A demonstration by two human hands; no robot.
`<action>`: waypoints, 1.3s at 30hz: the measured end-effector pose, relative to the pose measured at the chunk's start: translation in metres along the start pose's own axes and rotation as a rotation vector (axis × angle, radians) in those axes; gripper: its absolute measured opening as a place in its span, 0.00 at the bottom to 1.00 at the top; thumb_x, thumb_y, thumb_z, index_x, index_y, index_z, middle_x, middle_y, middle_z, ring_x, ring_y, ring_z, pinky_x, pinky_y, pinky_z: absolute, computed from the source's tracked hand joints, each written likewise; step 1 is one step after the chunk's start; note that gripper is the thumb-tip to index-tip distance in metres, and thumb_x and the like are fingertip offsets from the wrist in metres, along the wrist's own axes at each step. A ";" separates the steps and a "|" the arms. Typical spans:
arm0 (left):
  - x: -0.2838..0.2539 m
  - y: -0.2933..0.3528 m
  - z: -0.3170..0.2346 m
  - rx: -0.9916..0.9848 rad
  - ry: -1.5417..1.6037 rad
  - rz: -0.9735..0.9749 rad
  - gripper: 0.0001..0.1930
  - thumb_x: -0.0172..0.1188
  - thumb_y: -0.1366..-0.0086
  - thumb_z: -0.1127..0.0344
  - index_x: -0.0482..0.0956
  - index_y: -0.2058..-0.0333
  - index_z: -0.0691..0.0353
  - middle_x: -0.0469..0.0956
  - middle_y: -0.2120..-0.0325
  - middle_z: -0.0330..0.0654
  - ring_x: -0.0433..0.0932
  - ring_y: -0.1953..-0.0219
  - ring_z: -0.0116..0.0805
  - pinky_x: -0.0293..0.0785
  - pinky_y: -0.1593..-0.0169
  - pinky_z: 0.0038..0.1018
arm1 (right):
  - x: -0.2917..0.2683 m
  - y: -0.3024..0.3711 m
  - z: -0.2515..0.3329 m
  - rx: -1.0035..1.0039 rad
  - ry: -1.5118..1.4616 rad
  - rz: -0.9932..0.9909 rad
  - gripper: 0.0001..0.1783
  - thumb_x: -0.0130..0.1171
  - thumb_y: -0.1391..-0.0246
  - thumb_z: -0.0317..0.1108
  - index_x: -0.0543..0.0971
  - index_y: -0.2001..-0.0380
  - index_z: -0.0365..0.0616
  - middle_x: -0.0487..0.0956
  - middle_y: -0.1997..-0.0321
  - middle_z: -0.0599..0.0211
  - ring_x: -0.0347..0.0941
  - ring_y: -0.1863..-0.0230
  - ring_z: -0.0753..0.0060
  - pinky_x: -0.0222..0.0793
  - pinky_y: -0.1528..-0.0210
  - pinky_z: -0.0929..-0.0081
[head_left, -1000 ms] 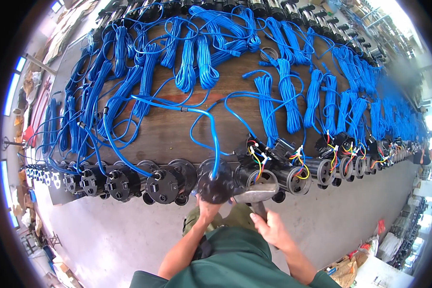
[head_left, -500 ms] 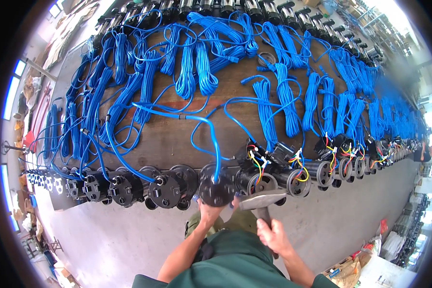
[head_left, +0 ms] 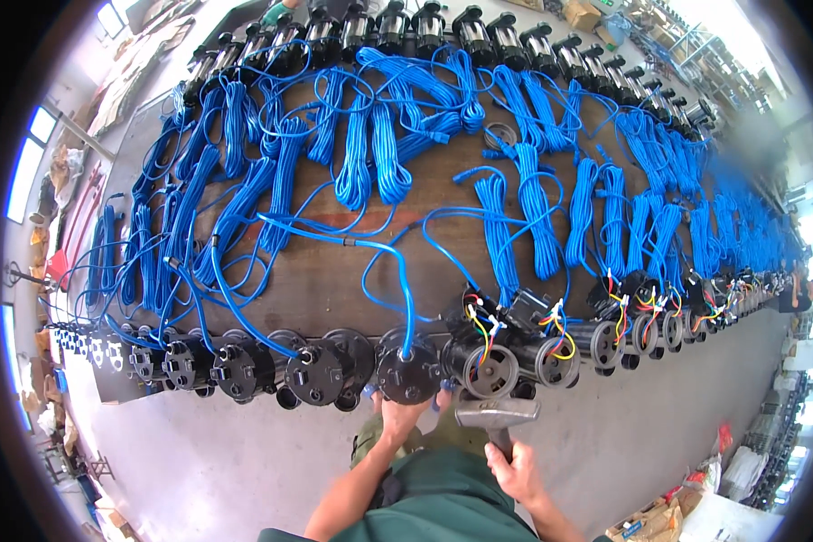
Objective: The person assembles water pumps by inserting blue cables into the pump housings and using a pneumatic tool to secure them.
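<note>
At the near edge of the bench, a black cylindrical housing (head_left: 409, 375) faces me with its round end cap, and a blue cable runs up out of the cap. My left hand (head_left: 401, 419) grips this housing from below; its fingertips are hidden behind it. To the right, my right hand (head_left: 516, 471) is closed around the handle of a hammer (head_left: 497, 414). The hammer's metal head lies crosswise just below an open-ended cylinder (head_left: 490, 372) with coloured wires, apart from the capped housing.
Bundles of blue cable (head_left: 353, 167) cover much of the brown bench (head_left: 325, 271). More capped housings (head_left: 321, 372) line its edge on the left, and open cylinders with wires (head_left: 556, 361) on the right. Black-and-clear cylinders (head_left: 393, 29) stand along the far side.
My right hand has drawn the hammer back toward me, and its head now lies more level. My left hand stays on the housing. The whole view has shifted slightly.
</note>
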State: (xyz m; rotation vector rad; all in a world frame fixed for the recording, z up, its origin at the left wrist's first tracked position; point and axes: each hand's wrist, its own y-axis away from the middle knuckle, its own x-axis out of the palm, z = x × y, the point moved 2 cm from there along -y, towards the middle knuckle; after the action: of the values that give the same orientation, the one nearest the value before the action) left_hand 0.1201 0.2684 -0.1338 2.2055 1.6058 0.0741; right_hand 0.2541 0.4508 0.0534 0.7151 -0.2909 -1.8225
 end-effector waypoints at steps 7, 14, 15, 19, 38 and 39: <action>0.003 0.004 0.010 -0.064 0.113 0.004 0.22 0.74 0.44 0.61 0.82 0.52 0.60 0.84 0.56 0.41 0.82 0.52 0.37 0.78 0.49 0.38 | 0.000 -0.015 -0.014 -0.035 0.048 0.007 0.24 0.64 0.34 0.50 0.80 0.65 0.35 0.68 0.85 0.63 0.64 0.81 0.75 0.62 0.77 0.66; -0.006 0.007 0.000 -0.280 0.055 0.058 0.25 0.75 0.45 0.63 0.81 0.49 0.60 0.85 0.56 0.42 0.83 0.53 0.36 0.78 0.48 0.36 | -0.014 -0.022 0.003 -0.105 0.089 -0.037 0.23 0.64 0.33 0.49 0.79 0.66 0.34 0.67 0.85 0.64 0.62 0.81 0.76 0.61 0.77 0.66; -0.005 0.004 -0.012 -0.258 0.006 0.062 0.25 0.75 0.45 0.64 0.81 0.48 0.60 0.85 0.55 0.42 0.83 0.52 0.36 0.79 0.48 0.36 | -0.016 -0.024 0.007 -0.102 0.100 -0.034 0.23 0.64 0.33 0.49 0.79 0.65 0.35 0.68 0.85 0.64 0.62 0.81 0.75 0.62 0.77 0.66; -0.004 0.000 0.004 0.031 0.054 0.016 0.24 0.74 0.44 0.65 0.81 0.49 0.61 0.85 0.55 0.42 0.84 0.53 0.39 0.79 0.50 0.36 | -0.015 -0.025 0.012 -0.102 0.132 -0.030 0.23 0.64 0.33 0.49 0.80 0.64 0.34 0.71 0.85 0.60 0.67 0.83 0.69 0.65 0.76 0.65; -0.010 -0.003 -0.021 -0.001 -0.425 -0.035 0.17 0.68 0.46 0.50 0.87 0.71 0.61 0.85 0.78 0.45 0.88 0.71 0.42 0.83 0.63 0.40 | -0.007 -0.048 0.149 -0.537 0.763 0.003 0.16 0.68 0.37 0.44 0.78 0.59 0.43 0.84 0.73 0.58 0.84 0.72 0.50 0.77 0.71 0.57; -0.010 -0.004 -0.016 -0.077 -0.383 -0.022 0.19 0.68 0.47 0.49 0.87 0.73 0.62 0.85 0.80 0.45 0.88 0.72 0.42 0.83 0.62 0.39 | -0.005 -0.042 0.163 -0.580 0.722 0.025 0.16 0.68 0.37 0.44 0.78 0.59 0.43 0.84 0.73 0.57 0.84 0.72 0.50 0.77 0.71 0.57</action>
State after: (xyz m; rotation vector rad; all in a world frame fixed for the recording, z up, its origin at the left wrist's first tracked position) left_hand 0.1086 0.2651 -0.1190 1.9953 1.3878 -0.2720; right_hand 0.1249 0.4474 0.1610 0.8783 0.6713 -1.4006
